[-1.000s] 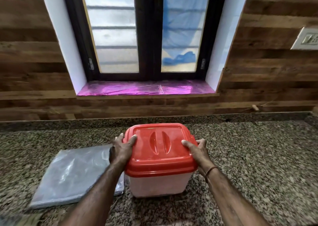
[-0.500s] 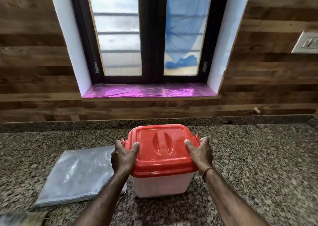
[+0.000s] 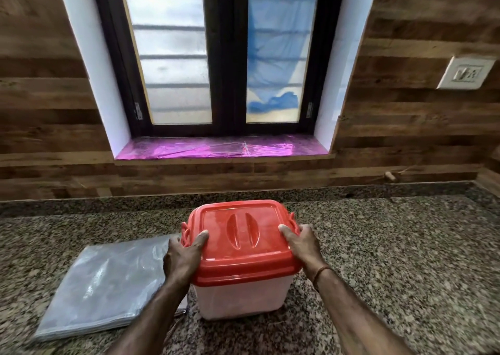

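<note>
A square white plastic container (image 3: 240,298) with a red lid (image 3: 243,241) stands on the granite counter (image 3: 400,260) in front of me. My left hand (image 3: 184,254) grips the lid's left side, thumb lying on top and fingers curled over the edge. My right hand (image 3: 300,243) grips the lid's right side the same way, thumb on top. The lid sits flat on the container. What is inside cannot be seen.
A flat stack of clear plastic bags (image 3: 105,284) lies on the counter just left of the container. A wood-panelled wall with a shut window and a pink foil-covered sill (image 3: 221,149) rises behind. A white switch plate (image 3: 465,73) is at the upper right.
The view has tilted and shifted a little. Both hands stay on the lid's sides, and the container has hardly moved on the counter.
</note>
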`<state>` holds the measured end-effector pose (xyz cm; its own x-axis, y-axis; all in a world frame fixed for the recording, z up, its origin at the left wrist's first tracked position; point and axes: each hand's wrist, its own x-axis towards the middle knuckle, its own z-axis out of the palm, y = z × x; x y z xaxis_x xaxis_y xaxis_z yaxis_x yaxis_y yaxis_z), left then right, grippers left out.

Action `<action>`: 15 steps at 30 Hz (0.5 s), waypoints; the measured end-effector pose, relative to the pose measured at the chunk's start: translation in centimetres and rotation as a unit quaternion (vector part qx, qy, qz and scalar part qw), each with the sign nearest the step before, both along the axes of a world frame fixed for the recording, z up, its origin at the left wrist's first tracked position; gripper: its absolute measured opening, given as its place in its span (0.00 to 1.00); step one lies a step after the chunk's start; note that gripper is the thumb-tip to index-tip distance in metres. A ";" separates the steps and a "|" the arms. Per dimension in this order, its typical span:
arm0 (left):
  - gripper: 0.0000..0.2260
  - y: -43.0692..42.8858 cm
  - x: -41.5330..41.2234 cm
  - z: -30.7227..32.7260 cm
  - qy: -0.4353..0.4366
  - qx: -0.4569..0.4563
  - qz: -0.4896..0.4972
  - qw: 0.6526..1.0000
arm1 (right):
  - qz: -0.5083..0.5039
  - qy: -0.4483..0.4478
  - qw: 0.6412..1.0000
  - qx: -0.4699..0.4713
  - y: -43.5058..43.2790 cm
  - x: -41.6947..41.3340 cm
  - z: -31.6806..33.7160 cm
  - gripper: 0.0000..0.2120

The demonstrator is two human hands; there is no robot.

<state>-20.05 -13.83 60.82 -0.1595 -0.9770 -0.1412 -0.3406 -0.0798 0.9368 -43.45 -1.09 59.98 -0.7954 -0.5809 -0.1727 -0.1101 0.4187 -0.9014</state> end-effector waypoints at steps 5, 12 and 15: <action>0.23 -1.2 -0.6 -0.8 0.020 0.028 0.035 0.999 | 0.014 -0.079 0.996 -0.041 -0.4 -1.3 -0.4 0.21; 0.18 -6.8 -5.9 1.2 0.027 -0.019 0.026 0.999 | 0.028 -0.021 0.998 -0.050 -5.9 -7.3 1.9 0.14; 0.16 -9.5 -9.7 2.6 0.050 -0.024 0.009 0.998 | 0.014 -0.012 0.999 -0.047 -9.5 -11.3 2.3 0.19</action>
